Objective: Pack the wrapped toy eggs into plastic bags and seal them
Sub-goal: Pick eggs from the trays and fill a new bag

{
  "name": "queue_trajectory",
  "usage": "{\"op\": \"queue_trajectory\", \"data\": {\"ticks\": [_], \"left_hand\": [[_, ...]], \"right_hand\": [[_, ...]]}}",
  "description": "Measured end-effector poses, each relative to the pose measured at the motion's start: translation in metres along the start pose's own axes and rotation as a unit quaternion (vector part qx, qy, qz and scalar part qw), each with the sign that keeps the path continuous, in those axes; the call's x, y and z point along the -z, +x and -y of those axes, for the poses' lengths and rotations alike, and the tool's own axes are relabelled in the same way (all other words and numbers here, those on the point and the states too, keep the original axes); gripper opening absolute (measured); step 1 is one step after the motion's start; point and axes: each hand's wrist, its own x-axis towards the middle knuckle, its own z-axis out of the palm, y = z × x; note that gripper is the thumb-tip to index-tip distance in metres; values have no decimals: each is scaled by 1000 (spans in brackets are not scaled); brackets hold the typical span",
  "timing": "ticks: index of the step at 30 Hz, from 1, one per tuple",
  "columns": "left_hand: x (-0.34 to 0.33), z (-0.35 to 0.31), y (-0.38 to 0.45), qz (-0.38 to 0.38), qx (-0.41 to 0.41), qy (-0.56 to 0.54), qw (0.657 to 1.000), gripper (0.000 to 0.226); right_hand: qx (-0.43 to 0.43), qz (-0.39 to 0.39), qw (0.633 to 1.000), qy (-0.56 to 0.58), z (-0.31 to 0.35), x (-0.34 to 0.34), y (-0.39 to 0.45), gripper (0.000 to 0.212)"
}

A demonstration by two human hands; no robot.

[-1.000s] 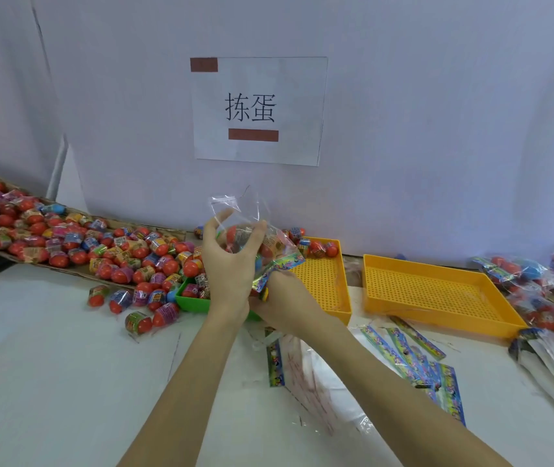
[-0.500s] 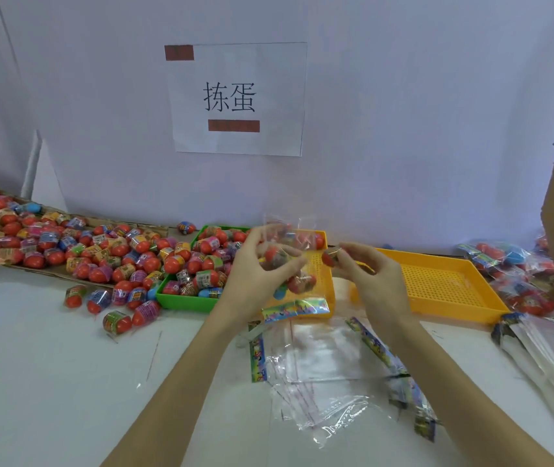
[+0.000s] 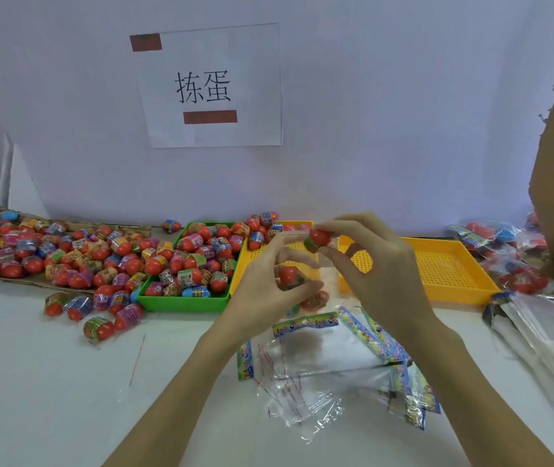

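Right hand pinches a wrapped toy egg between thumb and fingertips, raised over the near yellow tray. Just below, the left hand grips a clear plastic bag with eggs already inside. Behind them a green tray brims with eggs, and more spill across cardboard to the left. Empty bags lie on the white table; a second yellow tray sits to the right.

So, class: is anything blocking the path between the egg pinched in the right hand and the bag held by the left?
Nothing visible does. The egg in the right hand hangs just above the bag the left hand holds.
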Motion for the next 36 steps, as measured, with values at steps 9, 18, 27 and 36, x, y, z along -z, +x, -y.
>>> {"op": "queue_trajectory", "data": {"ticks": [9,18,27,36], "left_hand": [[1,5,0,-2,-5,35,999,59],[-1,1,0,2,-25,26,999,40],[0,2,-1,-7,-7,16,1000,34],[-1,4,0,3,15,-39,999,36]], "right_hand": [[-27,110,991,-75,-9,7,-1,28],[-82,188,978,-26,-8,12,-2,13],[-87,240,966,-35,-4,4,-6,28],[-37,249,962,-108,1,-3,-7,17]]}}
